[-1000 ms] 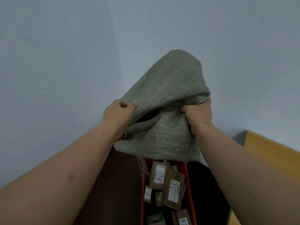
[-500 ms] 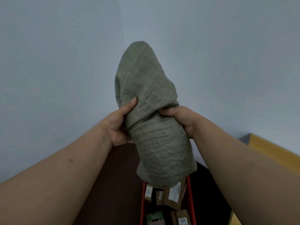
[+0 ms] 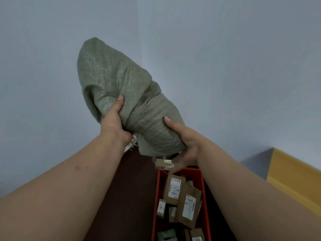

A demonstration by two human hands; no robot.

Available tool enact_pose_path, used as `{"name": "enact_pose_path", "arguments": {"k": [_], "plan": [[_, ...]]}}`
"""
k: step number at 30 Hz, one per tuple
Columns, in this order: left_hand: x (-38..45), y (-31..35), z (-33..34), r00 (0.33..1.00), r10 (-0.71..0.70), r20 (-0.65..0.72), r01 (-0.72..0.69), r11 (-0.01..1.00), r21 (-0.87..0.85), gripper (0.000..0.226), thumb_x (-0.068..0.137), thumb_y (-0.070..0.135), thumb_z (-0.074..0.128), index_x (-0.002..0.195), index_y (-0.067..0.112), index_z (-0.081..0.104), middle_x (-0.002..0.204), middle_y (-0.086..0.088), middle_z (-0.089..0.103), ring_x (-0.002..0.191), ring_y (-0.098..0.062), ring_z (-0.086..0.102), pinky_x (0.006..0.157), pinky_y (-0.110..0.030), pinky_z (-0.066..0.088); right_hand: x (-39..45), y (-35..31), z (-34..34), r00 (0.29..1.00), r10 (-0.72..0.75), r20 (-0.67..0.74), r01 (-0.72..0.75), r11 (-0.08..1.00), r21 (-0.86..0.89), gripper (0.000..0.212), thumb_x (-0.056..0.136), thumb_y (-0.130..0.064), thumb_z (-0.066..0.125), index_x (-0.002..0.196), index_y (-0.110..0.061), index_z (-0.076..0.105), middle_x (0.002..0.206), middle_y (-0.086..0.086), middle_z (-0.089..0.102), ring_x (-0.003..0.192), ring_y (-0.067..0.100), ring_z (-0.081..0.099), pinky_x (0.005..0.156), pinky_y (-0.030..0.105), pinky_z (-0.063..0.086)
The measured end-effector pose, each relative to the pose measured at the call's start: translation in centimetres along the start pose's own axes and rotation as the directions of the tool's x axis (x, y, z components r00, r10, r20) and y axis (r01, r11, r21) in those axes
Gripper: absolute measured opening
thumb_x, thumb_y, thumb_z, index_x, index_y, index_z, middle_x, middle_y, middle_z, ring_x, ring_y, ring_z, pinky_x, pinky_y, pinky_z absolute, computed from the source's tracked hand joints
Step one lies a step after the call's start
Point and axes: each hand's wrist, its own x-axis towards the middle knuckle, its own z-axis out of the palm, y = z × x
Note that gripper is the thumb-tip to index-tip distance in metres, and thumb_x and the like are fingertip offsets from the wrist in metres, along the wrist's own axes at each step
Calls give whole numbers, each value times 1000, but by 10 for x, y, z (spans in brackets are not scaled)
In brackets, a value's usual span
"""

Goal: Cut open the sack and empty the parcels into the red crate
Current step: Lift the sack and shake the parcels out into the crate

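Observation:
A grey-green woven sack (image 3: 119, 89) is held up in the air, mouth downward, tilted to the left. My left hand (image 3: 113, 119) grips its left side. My right hand (image 3: 184, 140) cups its lower right end near the frayed open mouth. A small brown parcel (image 3: 164, 163) hangs at the mouth, just under my right palm. Below stands the red crate (image 3: 205, 192), which holds several brown parcels (image 3: 180, 197) with white labels.
The crate rests on a dark brown surface (image 3: 128, 197). A pale wall corner fills the background. A yellow wooden surface (image 3: 295, 173) lies at the right edge. A green item (image 3: 165, 234) sits at the crate's near end.
The sack's top has swung left and the bundle has lifted off the crate. My right hand slid down to the mouth end, where a small parcel now shows.

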Motion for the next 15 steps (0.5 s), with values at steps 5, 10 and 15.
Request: {"name": "enact_pose_path", "arguments": {"k": [5, 10, 15], "plan": [[-12, -1, -17, 982, -152, 108, 154, 988, -8, 53, 75, 48, 74, 115, 14, 65, 102, -17, 75, 100, -34, 69, 81, -52, 56, 16, 10, 17, 931, -139, 339, 27, 949, 315, 77, 62, -53, 83, 126, -18, 58, 126, 20, 64, 118, 47, 56, 93, 80, 30], [-5, 7, -49, 935, -290, 206, 287, 957, 46, 71, 71, 66, 66, 122, 18, 65, 114, -16, 72, 109, -36, 64, 85, -54, 54, 26, 4, 47, 844, -395, 362, 195, 856, 478, 37, 83, -28, 66, 117, -12, 65, 114, 16, 70, 108, 38, 64, 93, 60, 47], [8, 34, -95, 946, -317, 66, 307, 943, 126, 88, 61, 69, 72, 132, 21, 53, 133, -10, 58, 118, -36, 55, 106, -64, 32, 44, -8, 76, 827, -458, 326, 311, 856, 413, 33, 77, -11, 63, 110, -7, 66, 104, 14, 73, 97, 34, 70, 86, 50, 55]]}}
